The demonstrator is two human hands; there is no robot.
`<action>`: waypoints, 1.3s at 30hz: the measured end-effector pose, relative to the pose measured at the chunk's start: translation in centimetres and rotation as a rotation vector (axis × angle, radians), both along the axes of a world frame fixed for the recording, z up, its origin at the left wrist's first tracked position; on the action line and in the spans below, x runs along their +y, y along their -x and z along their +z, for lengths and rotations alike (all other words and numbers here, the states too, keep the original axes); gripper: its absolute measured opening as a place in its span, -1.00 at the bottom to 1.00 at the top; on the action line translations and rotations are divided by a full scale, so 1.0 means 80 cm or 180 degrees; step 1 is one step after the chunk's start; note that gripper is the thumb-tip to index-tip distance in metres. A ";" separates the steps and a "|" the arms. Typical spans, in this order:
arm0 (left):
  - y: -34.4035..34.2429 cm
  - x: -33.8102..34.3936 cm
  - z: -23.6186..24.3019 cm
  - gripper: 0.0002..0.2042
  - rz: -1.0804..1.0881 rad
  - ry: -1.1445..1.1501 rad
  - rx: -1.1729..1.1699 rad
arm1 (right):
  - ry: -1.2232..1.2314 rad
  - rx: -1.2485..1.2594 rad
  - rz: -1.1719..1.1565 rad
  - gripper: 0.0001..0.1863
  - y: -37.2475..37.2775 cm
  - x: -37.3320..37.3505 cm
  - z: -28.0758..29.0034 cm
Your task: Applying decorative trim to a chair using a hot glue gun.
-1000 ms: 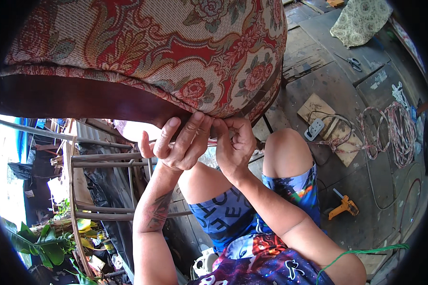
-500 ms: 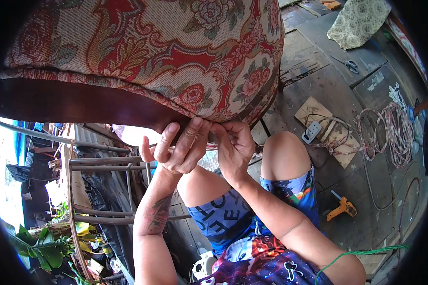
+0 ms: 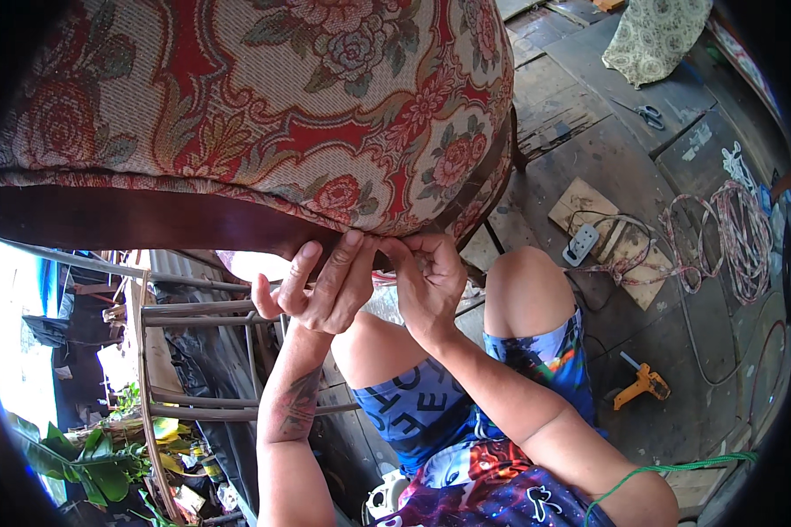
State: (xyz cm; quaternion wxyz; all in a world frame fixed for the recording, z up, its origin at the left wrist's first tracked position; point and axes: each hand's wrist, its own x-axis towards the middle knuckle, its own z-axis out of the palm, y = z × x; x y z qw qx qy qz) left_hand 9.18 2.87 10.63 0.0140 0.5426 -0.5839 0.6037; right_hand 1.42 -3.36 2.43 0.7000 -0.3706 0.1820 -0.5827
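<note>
A chair's padded part, covered in red and cream floral upholstery fabric (image 3: pixel 369 105), fills the upper left. Along its lower edge runs a dark wooden rail (image 3: pixel 149 215), where the fabric ends in a rolled border. My left hand (image 3: pixel 325 285) is at this border, its inner fingertips closed at the fabric edge and its outer fingers spread over the wood. Right beside it, my right hand (image 3: pixel 431 281) pinches the same edge with thumb and forefinger. Both sets of fingertips nearly meet; anything small between them is hidden.
On the dark floor to the right lie a hot glue gun (image 3: pixel 642 386), a white power socket (image 3: pixel 581 245) on a wooden board (image 3: pixel 650 285), coiled rope (image 3: pixel 743 246) and scissors (image 3: pixel 649 114). Patterned cloth (image 3: pixel 655 39) lies farther off. A tubular frame (image 3: pixel 202 404) stands at left.
The chair and both hands sit slightly lower in the picture, as the view has shifted a little. Both hands keep their place at the fabric edge.
</note>
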 end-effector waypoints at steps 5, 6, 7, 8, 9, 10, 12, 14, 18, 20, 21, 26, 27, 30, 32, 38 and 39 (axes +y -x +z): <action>-0.001 0.007 0.000 -0.90 0.0036 -0.0042 0.0228 | 0.0047 0.0165 0.0002 -0.82 -0.001 0.001 -0.003; -0.001 0.005 0.001 -0.89 0.0029 -0.0052 0.0196 | 0.0058 0.0194 0.0014 -0.82 0.001 0.000 -0.003; -0.001 0.004 0.001 -0.88 0.0021 -0.0062 0.0166 | 0.0069 0.0223 0.0026 -0.82 0.002 -0.001 -0.002; 0.000 0.004 0.001 -0.88 0.0022 -0.0067 0.0161 | 0.0063 0.0218 0.0027 -0.82 0.003 -0.002 0.000; 0.000 0.003 0.000 -0.87 0.0027 -0.0027 0.0170 | 0.0060 0.0234 0.0035 -0.82 0.003 -0.002 0.001; 0.000 0.003 -0.001 -0.87 0.0031 0.0013 0.0180 | 0.0059 0.0250 0.0044 -0.82 0.004 -0.002 0.003; 0.000 0.003 -0.003 -0.86 0.0033 0.0039 0.0213 | 0.0008 0.0238 0.0083 -0.82 0.005 -0.001 0.005; 0.000 0.002 -0.004 -0.85 0.0033 0.0067 0.0249 | -0.0039 0.0228 0.0120 -0.82 0.005 -0.001 0.005; 0.003 0.000 0.000 -0.85 0.0005 0.0051 0.0154 | -0.0053 0.0116 0.0107 -0.82 0.000 -0.001 -0.002; 0.003 0.000 0.001 -0.85 0.0076 0.0001 0.0162 | -0.0020 0.0083 0.0097 -0.82 0.000 -0.001 -0.003; 0.002 0.000 0.000 -0.85 0.0039 0.0032 0.0135 | -0.0050 0.0054 0.0125 -0.82 0.000 0.000 -0.001; -0.003 -0.001 -0.003 -0.86 -0.0083 0.0109 0.0073 | -0.0067 0.0038 0.0174 -0.83 0.003 -0.001 0.001; 0.000 -0.003 -0.002 -0.86 -0.0078 0.0063 0.0130 | 0.0007 0.0175 0.0138 -0.83 0.002 -0.001 -0.005; 0.000 -0.005 -0.004 -0.85 -0.0098 0.0032 0.0181 | 0.0005 0.0250 0.0144 -0.83 0.003 0.000 -0.003; -0.002 -0.004 -0.006 -0.85 -0.0118 0.0047 0.0172 | -0.0072 0.0186 0.0192 -0.83 0.003 0.000 -0.001; -0.008 0.000 -0.011 -0.81 -0.0071 0.0027 0.0185 | 0.0008 0.0033 0.0178 -0.85 0.004 -0.001 -0.001; -0.007 -0.003 -0.008 -0.81 -0.0228 -0.0020 0.0149 | 0.0003 0.0005 0.0176 -0.86 0.003 -0.001 -0.001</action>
